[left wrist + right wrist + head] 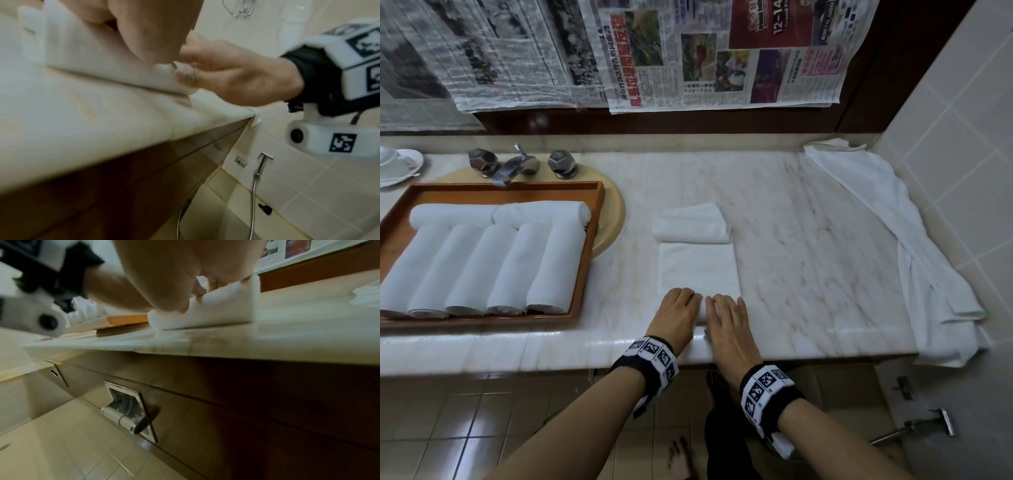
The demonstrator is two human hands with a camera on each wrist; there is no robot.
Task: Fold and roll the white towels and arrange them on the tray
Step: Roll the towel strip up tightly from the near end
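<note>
White towel being rolled at the near edge of the marble worktop (808, 240).

Left hand (677, 313) and right hand (726, 318) lie side by side, fingers (717, 303) curled over the rolled end of the folded towel (698, 270); seven rolled towels (482, 263) fill the wooden tray (592, 219) to the left.

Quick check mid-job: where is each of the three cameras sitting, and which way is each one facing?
Head: above, looking down at the counter, tray, both hands on the flat towel.
Left wrist: low at the counter edge, facing rightward; shows left hand, right hand.
Right wrist: below the edge, facing leftward to the tray; shows right hand.
All three share the towel.
</note>
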